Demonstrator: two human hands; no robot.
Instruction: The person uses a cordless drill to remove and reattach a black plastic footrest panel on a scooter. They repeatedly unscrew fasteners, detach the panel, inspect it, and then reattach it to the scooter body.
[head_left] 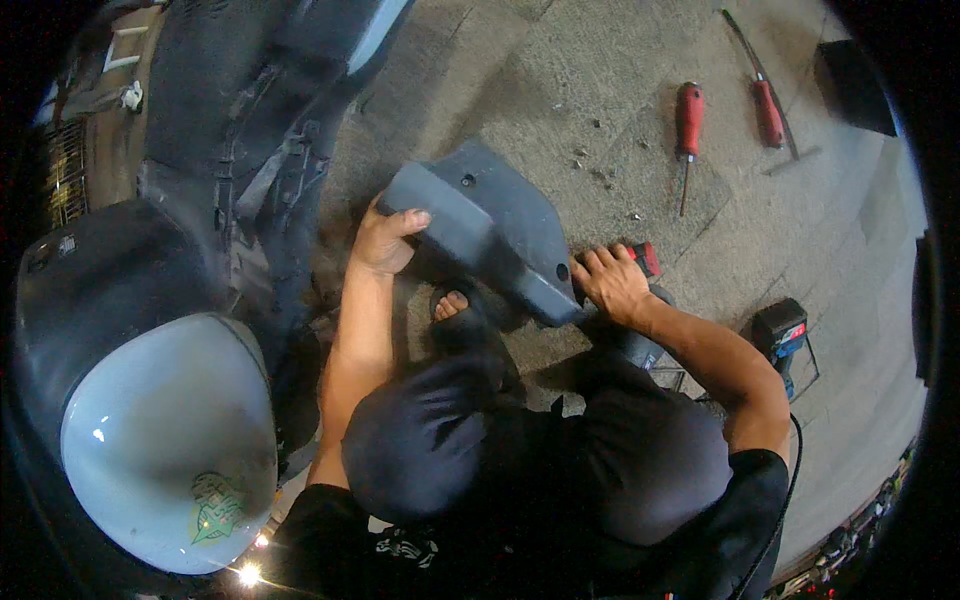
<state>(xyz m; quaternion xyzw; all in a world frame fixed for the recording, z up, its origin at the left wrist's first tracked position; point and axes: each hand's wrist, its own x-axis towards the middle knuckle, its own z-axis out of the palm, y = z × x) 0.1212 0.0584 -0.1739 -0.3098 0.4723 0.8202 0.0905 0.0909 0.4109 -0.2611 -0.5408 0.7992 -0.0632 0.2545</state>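
I hold a dark grey plastic body panel [490, 225] above the concrete floor, between my knees. My left hand [385, 238] grips its near left edge, thumb on top. My right hand [612, 282] clasps its lower right corner, fingers curled around the edge. Just behind that hand a red and black tool [646, 257] shows; whether the hand touches it I cannot tell. My bare toes [450, 303] show under the panel.
A dark scooter [210, 150] with a pale blue front cover [165, 440] fills the left. Two red-handled screwdrivers [688, 125] [768, 112] lie on the floor [600, 80] beyond. A cordless tool [782, 335] rests at my right. A dark box [850, 85] stands at the far right.
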